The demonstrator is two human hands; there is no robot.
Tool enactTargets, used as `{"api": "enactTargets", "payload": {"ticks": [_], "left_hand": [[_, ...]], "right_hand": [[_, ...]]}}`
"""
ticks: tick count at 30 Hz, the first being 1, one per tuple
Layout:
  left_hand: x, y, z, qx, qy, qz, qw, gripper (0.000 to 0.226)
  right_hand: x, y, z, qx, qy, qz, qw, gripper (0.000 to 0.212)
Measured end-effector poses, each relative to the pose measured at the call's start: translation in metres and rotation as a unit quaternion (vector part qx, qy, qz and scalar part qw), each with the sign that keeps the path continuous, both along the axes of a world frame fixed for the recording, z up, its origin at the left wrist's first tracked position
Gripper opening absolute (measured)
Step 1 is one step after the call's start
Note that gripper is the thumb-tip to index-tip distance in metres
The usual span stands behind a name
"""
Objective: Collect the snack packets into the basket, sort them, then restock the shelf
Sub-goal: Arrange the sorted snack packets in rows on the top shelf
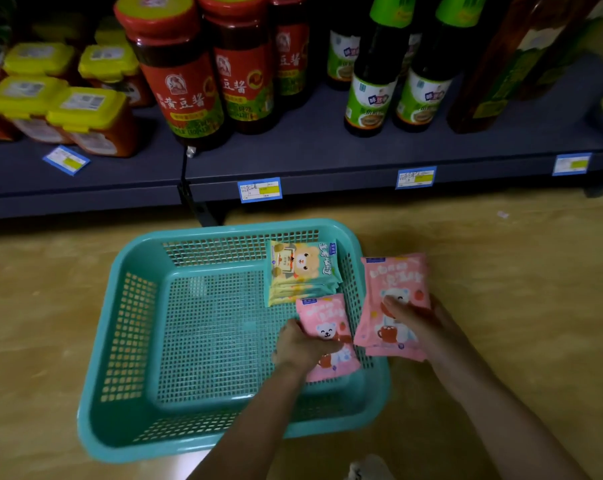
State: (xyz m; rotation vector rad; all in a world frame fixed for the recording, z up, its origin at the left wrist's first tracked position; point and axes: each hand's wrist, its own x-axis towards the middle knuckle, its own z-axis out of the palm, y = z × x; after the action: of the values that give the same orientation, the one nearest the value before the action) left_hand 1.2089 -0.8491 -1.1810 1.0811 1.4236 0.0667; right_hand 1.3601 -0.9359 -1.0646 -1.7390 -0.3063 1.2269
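- A dark shelf (pixel 328 157) of jars and bottles ran across the top, above a wooden floor (pixel 501 254).
- A teal mesh basket (pixel 206 231) sat on the floor in front of the person.
- A pink stack (pixel 397 271) of packets stood tilted just outside the basket's right wall, touching its rim.
- A yellow stack (pixel 300 271) lay in the basket's far right corner.
- One pink packet (pixel 331 327) lay in the basket's near right part, its long axis pointing away from the person, just left of the pink stack with only the wall between them.
- The right hand (pixel 418 323) held the pink stack, fingers curled over its front.
- The left hand (pixel 303 344) gripped the pink packet's left edge, fingers curled; it was the nearer hand.
- Likely next: lift the packet rightward over the wall to join the stack.
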Motion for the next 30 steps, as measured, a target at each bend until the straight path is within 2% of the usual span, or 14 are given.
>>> {"api": "enactTargets", "payload": {"ticks": [4,7,9,13,16,20,24,27,30], "left_hand": [[0.002,-0.004,0.022,0.021,-0.005,-0.014,1.000,0.060],[-0.011,-0.006,0.043,0.017,-0.031,-0.013,0.999,0.057],[-0.026,0.002,0.062,0.018,-0.078,0.008,0.997,0.057],[-0.057,0.035,0.143,0.049,-0.177,0.088,0.979,0.064],[-0.076,0.063,0.240,0.084,-0.223,0.147,0.960,0.060],[-0.105,0.083,0.409,0.121,-0.262,0.193,0.938,0.063],[-0.151,0.070,0.600,0.132,-0.261,0.242,0.925,0.059],[-0.187,0.054,0.734,0.135,-0.250,0.251,0.925,0.069],[-0.217,0.035,0.847,0.139,-0.245,0.265,0.922,0.067]], "right_hand": [[0.001,-0.002,-0.002,-0.008,-0.002,0.009,1.000,0.064],[-0.001,-0.003,-0.002,-0.020,-0.005,0.012,1.000,0.065],[-0.002,-0.001,0.003,-0.013,-0.005,0.014,1.000,0.067],[-0.003,0.021,0.059,0.017,-0.007,0.023,1.000,0.046],[-0.011,0.044,0.148,0.053,-0.014,0.024,0.998,0.044],[-0.029,0.068,0.306,0.111,-0.006,0.027,0.993,0.032],[-0.059,0.081,0.480,0.149,0.016,0.036,0.988,0.022],[-0.091,0.086,0.605,0.163,0.024,0.063,0.984,0.019],[-0.126,0.085,0.715,0.181,0.040,0.100,0.977,0.025]]}}
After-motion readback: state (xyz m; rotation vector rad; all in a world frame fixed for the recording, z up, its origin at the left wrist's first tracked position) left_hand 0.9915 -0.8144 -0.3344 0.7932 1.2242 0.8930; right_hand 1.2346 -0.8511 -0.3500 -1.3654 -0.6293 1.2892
